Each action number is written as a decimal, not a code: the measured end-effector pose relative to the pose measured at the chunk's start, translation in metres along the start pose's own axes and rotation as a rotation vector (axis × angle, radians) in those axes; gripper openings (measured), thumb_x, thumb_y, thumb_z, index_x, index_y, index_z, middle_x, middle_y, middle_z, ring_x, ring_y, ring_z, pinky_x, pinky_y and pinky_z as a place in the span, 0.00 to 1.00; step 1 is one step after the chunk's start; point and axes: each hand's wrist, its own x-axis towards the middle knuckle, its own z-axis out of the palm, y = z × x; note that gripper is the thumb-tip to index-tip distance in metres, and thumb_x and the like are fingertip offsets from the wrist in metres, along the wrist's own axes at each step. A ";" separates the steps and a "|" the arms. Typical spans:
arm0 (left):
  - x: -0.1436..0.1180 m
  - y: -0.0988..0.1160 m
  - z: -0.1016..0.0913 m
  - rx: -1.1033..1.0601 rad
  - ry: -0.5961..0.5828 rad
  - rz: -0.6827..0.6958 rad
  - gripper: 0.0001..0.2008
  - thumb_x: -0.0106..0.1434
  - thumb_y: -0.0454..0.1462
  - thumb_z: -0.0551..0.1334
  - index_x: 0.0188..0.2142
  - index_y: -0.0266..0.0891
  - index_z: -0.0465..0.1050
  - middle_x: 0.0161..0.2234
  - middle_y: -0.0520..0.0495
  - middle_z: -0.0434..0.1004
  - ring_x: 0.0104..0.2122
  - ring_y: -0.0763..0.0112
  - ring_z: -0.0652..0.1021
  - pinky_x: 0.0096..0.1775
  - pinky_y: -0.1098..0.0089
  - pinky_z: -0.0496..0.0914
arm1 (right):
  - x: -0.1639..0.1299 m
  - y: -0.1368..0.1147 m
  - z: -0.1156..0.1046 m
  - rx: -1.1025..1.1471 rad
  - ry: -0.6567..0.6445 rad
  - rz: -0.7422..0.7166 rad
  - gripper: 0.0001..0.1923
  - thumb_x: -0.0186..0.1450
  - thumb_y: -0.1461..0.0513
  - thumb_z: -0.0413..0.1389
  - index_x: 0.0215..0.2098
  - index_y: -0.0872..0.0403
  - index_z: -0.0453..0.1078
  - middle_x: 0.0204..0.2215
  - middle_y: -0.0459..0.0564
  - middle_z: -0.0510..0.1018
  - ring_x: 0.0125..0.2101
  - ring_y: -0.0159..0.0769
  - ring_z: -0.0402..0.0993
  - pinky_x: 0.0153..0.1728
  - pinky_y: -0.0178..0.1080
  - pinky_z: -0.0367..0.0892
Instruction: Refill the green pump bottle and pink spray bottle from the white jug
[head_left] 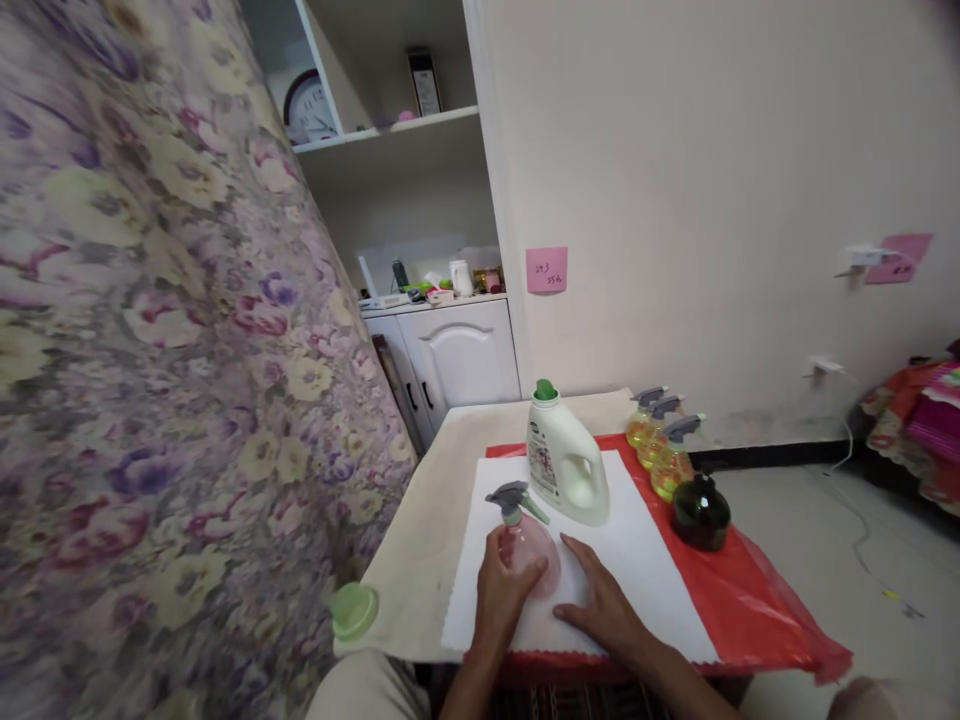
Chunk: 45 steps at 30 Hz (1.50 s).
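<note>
A pink, round-bodied spray bottle [541, 550] with a grey and green trigger head stands near the front of a white sheet [637, 580]. My left hand [504, 590] is wrapped around its left side, thumb across the front. To the right of the bottle, my right hand [600, 600] has its fingers and thumb spread apart, with a small gap to the bottle. Just behind stands a large pale green jug [562, 460] with a handle, its neck uncapped and showing a green spout.
Several spray bottles with yellow liquid [670, 472] line the right side, near a dark round bottle [701, 512]. Red plastic [757, 600] lies under the sheet. A green cap [353, 610] sits at the table's left front corner. A floral curtain [187, 400] hangs left.
</note>
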 end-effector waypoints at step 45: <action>-0.049 0.056 0.038 -0.411 -0.154 -0.038 0.18 0.51 0.45 0.70 0.39 0.40 0.74 0.37 0.47 0.80 0.36 0.64 0.77 0.40 0.68 0.70 | -0.030 -0.030 -0.041 0.816 -0.304 0.075 0.48 0.40 0.53 0.73 0.58 0.47 0.62 0.58 0.56 0.68 0.58 0.55 0.63 0.55 0.54 0.60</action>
